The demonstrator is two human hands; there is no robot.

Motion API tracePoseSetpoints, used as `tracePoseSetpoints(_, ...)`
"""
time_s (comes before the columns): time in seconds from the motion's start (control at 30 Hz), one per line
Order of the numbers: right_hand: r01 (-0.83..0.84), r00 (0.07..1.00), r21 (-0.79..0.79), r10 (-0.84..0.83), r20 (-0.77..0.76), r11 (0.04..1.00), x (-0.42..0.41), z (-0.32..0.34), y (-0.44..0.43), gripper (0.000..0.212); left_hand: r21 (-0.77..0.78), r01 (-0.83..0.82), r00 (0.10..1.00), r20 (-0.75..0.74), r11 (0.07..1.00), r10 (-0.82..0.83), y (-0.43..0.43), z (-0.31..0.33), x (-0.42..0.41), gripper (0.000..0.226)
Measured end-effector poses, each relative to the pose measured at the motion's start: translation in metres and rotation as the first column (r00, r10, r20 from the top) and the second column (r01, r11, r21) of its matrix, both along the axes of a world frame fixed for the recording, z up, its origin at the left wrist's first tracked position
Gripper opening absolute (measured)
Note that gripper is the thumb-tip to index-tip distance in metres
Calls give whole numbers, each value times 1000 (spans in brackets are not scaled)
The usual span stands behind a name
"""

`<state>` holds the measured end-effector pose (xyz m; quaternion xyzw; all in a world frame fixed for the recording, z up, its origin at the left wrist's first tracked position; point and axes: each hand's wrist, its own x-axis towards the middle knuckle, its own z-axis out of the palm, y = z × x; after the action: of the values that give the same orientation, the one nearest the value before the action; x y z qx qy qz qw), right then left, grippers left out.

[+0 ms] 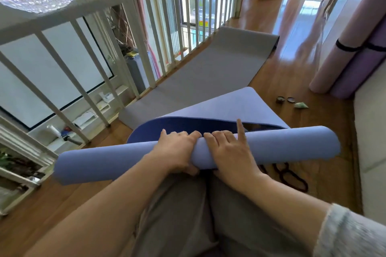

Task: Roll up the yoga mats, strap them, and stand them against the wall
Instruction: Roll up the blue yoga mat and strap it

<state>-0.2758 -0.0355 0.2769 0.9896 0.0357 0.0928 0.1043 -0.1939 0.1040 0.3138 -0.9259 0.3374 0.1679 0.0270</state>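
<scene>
Dead centre, just beyond the knees, the left hand (177, 149) and right hand (228, 151) sit side by side on the blue yoga mat (292, 144). Their fingers curl over the top of the roll and the thumbs tuck beneath, so both grip it, though the right index finger sticks up free. The roll looks nearly complete; only a loose tail (240, 102) arches up behind it toward 12 o'clock. At 4 o'clock dark elastic loops (292, 176) (likely the straps) lie unused on the wooden floor (292, 73). Farther toward 12, a grey yoga mat (208, 69) lies flat beside the railing (146, 27), not yet rolled. At 2 o'clock a pink roll (334, 58) and a purple roll (363, 69), bound by a black strap (344, 47), lean on the wall — two done, two left, I judge.
</scene>
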Motion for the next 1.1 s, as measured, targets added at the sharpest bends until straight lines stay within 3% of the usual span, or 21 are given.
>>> tracePoseSetpoints(0.07,-5,1000,26,5,13,1000,7,-1,-3,69,-5,-10,999,-52,1000,10,-1,3,6,81)
tracePoseSetpoints(0.17,-29,994,37,33,-107,999,18,13,-6,65,-17,-74,996,-55,997,73,-1,5,3,81)
tracePoseSetpoints(0.3,-57,989,54,64,-132,997,23,18,-10,57,-65,-56,935,347,996,75,9,-22,-26,76)
tracePoseSetpoints(0.43,-40,983,49,48,-177,998,24,29,-5,51,-89,-62,917,388,994,92,9,-16,-27,69)
tracePoseSetpoints(0.57,-64,982,26,68,-175,998,12,74,-7,60,-77,-7,887,460,997,42,3,27,-33,70)
tracePoseSetpoints(0.73,-125,975,32,129,-182,992,-37,115,-4,56,10,49,879,474,999,-48,11,63,-73,80)
tracePoseSetpoints(0.83,-117,963,114,141,-229,987,-61,88,5,55,44,73,911,404,996,-85,19,42,-101,81)
tracePoseSetpoints(0.9,-93,940,77,113,-323,993,-70,60,11,53,45,68,948,309,997,-78,23,18,-114,78)
tracePoseSetpoints(1.1,-92,943,161,138,-302,983,-69,48,5,63,5,81,972,221,997,-80,26,7,-101,85)
